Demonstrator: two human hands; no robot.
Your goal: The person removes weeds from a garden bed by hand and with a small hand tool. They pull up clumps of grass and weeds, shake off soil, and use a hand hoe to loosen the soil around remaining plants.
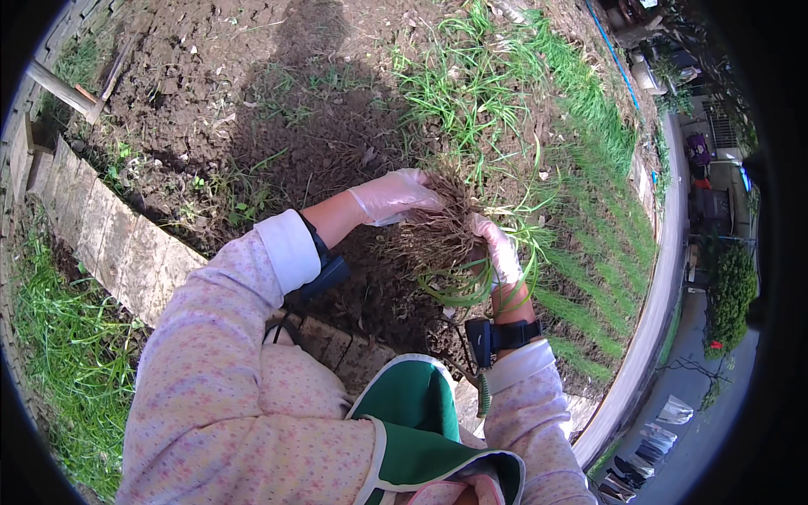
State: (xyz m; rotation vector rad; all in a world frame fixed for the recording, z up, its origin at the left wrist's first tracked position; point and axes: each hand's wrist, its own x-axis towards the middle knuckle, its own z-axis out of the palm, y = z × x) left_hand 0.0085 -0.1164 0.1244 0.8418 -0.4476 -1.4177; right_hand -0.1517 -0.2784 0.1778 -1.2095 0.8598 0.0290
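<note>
My left hand, in a thin clear plastic glove, grips one side of an uprooted clump of plants by its matted brown roots. On the clump's other side, my right hand, gloved the same way, has its fingers closed around the base of the roots. Long green leaves of the clump trail below and beside my right hand. The clump is held above dark, loose soil. Roots hide some of the fingertips on both hands.
Grassy green plants grow in the bed ahead, with rows of fine seedlings to the right. Wooden boards edge the soil at left. A green ribbed handle shows by my right sleeve. A paved path curves along the right.
</note>
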